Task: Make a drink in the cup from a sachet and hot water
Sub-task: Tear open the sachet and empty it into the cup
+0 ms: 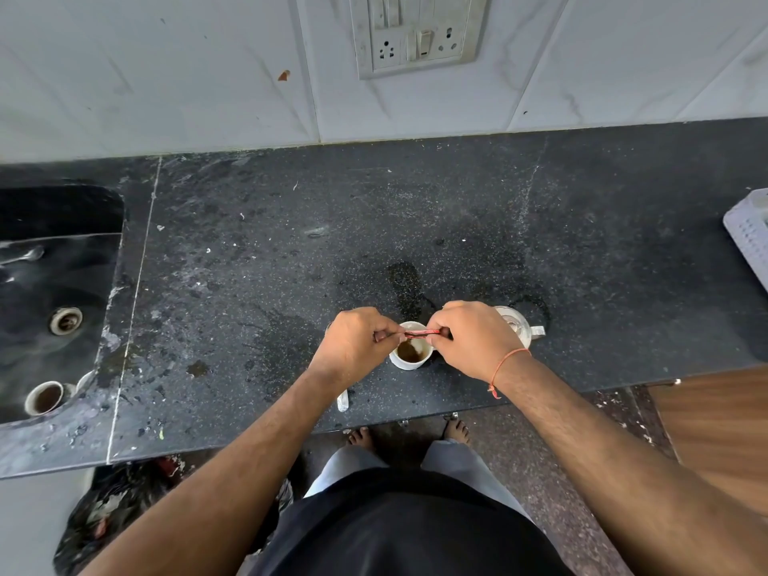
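Observation:
A small white cup (405, 361) stands on the dark stone counter (249, 284) near its front edge, with brown powder or liquid inside. Directly above its rim I hold a thin red sachet (422, 333) stretched level between both hands. My left hand (357, 342) pinches its left end and my right hand (478, 340) pinches its right end. A glass and metal vessel (517, 324) with a spout stands just behind my right hand, partly hidden by it.
A black sink (54, 293) is set into the counter at the left, with a used cup (43, 397) in it. A silvery wrapper (343, 400) lies by the front edge. A white basket (750, 230) sits at the far right. A wall socket (415, 33) is above.

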Motion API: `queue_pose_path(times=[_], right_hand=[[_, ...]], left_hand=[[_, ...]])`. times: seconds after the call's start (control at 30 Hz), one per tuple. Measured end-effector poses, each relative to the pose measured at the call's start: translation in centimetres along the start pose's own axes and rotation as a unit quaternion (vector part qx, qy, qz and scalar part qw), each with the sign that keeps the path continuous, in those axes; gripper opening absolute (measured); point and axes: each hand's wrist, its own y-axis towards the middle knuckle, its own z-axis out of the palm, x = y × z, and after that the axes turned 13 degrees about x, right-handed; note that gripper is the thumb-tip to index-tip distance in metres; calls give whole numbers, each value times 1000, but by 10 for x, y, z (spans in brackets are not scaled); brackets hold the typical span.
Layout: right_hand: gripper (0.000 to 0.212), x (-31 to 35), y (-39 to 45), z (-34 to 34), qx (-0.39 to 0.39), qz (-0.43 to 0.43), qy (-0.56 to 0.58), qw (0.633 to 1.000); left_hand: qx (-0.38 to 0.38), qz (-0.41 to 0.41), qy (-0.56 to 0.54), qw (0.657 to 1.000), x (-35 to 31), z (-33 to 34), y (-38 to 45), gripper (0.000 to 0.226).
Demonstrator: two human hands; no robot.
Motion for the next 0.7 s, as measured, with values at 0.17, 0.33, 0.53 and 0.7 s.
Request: queue_pose_path(times=[0.17, 0.33, 0.53, 0.7], right_hand=[[10, 0, -2, -2, -7, -1, 6, 1000], [9, -1, -3, -2, -42, 7, 18, 999], [11, 2, -3, -6, -40, -6, 7, 999], [13, 6, -4, -8, -39, -2, -9, 999]], left_hand=[[-2, -3, -2, 1000, 0, 1, -1, 12], [-6, 6, -10, 1000, 0, 1, -2, 12], [-5, 0, -10, 1000, 2, 3, -2, 10], [-1, -5, -7, 1000, 0, 4, 0, 11]])
